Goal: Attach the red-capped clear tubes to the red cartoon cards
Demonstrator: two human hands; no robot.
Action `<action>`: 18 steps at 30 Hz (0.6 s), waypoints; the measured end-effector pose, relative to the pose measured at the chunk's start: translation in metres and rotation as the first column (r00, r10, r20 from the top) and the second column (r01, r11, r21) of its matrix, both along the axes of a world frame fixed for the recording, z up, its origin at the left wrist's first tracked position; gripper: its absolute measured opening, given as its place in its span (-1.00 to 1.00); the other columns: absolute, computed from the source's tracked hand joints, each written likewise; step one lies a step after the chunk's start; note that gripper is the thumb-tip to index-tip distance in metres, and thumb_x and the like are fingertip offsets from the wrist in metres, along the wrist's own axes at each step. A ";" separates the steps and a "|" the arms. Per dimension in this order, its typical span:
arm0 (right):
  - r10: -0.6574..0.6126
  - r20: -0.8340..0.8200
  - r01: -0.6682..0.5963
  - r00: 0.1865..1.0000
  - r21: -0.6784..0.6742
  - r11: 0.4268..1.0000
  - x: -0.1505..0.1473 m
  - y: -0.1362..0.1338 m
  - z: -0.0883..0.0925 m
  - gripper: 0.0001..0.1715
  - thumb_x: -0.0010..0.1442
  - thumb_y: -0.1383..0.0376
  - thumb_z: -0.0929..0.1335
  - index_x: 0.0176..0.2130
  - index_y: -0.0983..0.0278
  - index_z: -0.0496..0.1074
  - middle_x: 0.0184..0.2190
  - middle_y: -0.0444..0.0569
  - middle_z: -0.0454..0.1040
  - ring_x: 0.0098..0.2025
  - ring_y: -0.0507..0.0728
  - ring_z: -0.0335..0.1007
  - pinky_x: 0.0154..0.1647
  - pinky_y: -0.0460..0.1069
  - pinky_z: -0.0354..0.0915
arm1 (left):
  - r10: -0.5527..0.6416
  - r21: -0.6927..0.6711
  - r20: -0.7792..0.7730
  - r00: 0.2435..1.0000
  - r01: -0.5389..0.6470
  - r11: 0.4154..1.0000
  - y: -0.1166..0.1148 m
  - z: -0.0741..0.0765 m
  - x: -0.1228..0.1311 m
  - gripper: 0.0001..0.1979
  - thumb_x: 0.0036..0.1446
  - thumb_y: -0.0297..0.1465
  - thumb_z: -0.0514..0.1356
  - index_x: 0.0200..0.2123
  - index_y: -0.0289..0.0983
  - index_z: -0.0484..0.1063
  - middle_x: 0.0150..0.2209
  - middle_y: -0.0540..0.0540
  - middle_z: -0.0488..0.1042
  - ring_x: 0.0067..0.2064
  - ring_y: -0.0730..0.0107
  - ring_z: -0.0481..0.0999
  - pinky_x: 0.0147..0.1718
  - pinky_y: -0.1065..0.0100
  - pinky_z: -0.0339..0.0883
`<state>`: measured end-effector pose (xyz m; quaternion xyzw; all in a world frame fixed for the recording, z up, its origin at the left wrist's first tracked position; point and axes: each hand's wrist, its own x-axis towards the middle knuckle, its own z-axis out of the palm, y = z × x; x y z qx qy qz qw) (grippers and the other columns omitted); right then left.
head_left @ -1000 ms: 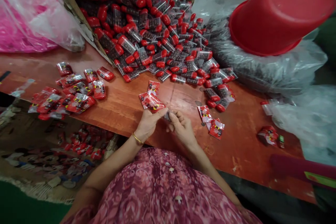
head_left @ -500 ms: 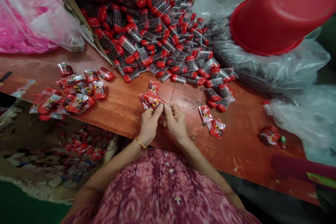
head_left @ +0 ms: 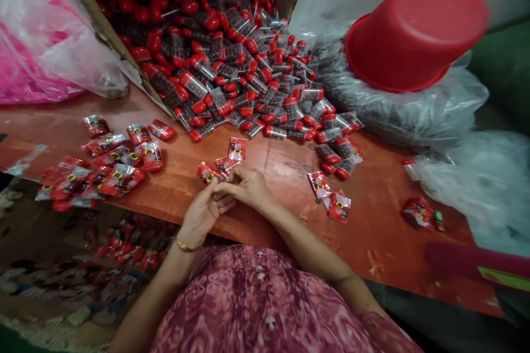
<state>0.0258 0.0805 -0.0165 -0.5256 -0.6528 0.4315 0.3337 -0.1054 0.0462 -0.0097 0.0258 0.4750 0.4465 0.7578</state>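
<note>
Head view: my left hand [head_left: 202, 212] and right hand [head_left: 244, 187], grip pressed together, fingers overlapping; whether anything is pinched, I cannot tell. Red foil sachets [head_left: 208, 173] lie against my fingertips [head_left: 221, 185] on the wooden counter [head_left: 372, 242], a single sachet [head_left: 237, 149] just beyond. Heap of red-capped clear tubes [head_left: 248, 88] farther ahead.

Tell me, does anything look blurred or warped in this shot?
In the head view, the far rim of the upturned red plastic basin is soft with blur, the table's edge bows from wide-lens distortion, and the clear plastic bag shows pale glare.
</note>
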 end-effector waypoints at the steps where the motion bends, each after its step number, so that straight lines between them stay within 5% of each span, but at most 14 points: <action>1: -0.011 0.141 0.001 0.990 0.066 0.998 0.005 0.010 0.002 -0.57 0.02 -0.05 0.36 -0.52 0.25 0.33 -0.61 -0.15 0.36 -0.54 0.02 0.25 -0.49 -0.08 0.13 | 0.052 -0.027 -0.035 0.998 -0.053 0.998 0.005 0.002 -0.010 -0.79 0.04 -0.24 0.23 -0.49 -0.26 0.44 -0.51 -0.04 0.56 -0.42 0.38 0.56 -0.28 0.31 0.41; 5: -0.343 0.559 0.165 0.755 0.344 0.924 0.047 0.058 0.000 -0.60 0.22 0.11 0.24 -0.12 0.34 0.40 -0.15 0.18 0.46 -0.16 0.24 0.31 -0.22 0.06 0.18 | 0.415 0.021 -0.126 0.901 -0.416 0.909 0.024 0.013 -0.041 -0.66 0.22 -0.22 0.01 -0.44 -0.27 0.43 -0.48 -0.02 0.56 -0.37 0.50 0.56 -0.32 0.46 0.41; 7: -0.405 0.663 0.178 0.629 0.384 0.906 0.068 0.074 -0.007 -0.58 0.24 0.20 0.22 0.01 0.36 0.33 0.04 0.23 0.35 -0.05 0.31 0.24 -0.16 0.11 0.16 | 0.426 0.064 -0.147 0.893 -0.421 0.905 0.026 0.017 -0.041 -0.56 0.23 -0.14 -0.06 -0.43 -0.31 0.44 -0.47 -0.06 0.55 -0.39 0.51 0.55 -0.33 0.47 0.40; 9: -0.370 0.720 0.120 0.588 0.374 0.920 0.081 0.077 -0.016 -0.59 0.25 0.26 0.19 0.05 0.36 0.32 0.06 0.19 0.36 -0.02 0.32 0.21 -0.13 0.12 0.14 | 0.306 0.132 -0.262 0.915 -0.280 0.951 0.023 0.016 -0.028 -0.60 0.15 -0.11 0.06 -0.42 -0.33 0.46 -0.49 -0.07 0.55 -0.45 0.46 0.53 -0.37 0.43 0.41; 11: -0.349 0.739 0.075 0.576 0.378 0.923 0.087 0.064 -0.022 -0.61 0.26 0.26 0.17 0.01 0.35 0.35 0.01 0.16 0.40 -0.05 0.31 0.22 -0.12 0.12 0.12 | 0.201 0.285 -0.510 0.837 -0.056 0.957 0.017 0.010 -0.008 -0.72 -0.03 -0.19 0.26 -0.38 -0.30 0.49 -0.47 -0.07 0.56 -0.44 0.38 0.53 -0.32 0.34 0.41; 14: -0.357 0.735 0.041 0.576 0.410 0.911 0.088 0.030 -0.026 -0.62 0.26 0.23 0.17 -0.04 0.35 0.39 -0.03 0.15 0.43 -0.10 0.29 0.24 -0.11 0.12 0.11 | 0.258 0.463 -0.838 0.481 0.376 0.803 0.014 -0.003 0.017 -0.72 -0.14 -0.23 0.34 -0.30 -0.18 0.55 -0.16 -0.14 0.56 -0.08 0.14 0.49 0.05 0.12 0.21; 16: -0.337 0.722 0.021 0.604 0.408 0.913 0.089 0.008 -0.026 -0.62 0.27 0.23 0.17 -0.04 0.34 0.38 -0.05 0.14 0.44 -0.11 0.26 0.26 -0.08 0.11 0.12 | 0.288 0.380 -0.925 0.248 0.623 0.684 0.018 -0.011 0.023 -0.75 -0.14 -0.24 0.34 -0.31 -0.13 0.57 0.01 -0.14 0.48 0.12 0.00 0.31 0.19 -0.01 -0.07; 18: -0.311 0.701 0.006 0.641 0.401 0.916 0.090 -0.007 -0.027 -0.62 0.26 0.22 0.18 -0.02 0.35 0.36 -0.04 0.14 0.43 -0.09 0.25 0.26 -0.04 0.11 0.12 | 0.272 0.248 -0.958 0.092 0.745 0.619 0.023 -0.018 0.024 -0.82 -0.08 -0.25 0.30 -0.34 -0.11 0.58 0.06 -0.13 0.43 0.19 -0.07 0.21 0.20 -0.10 -0.20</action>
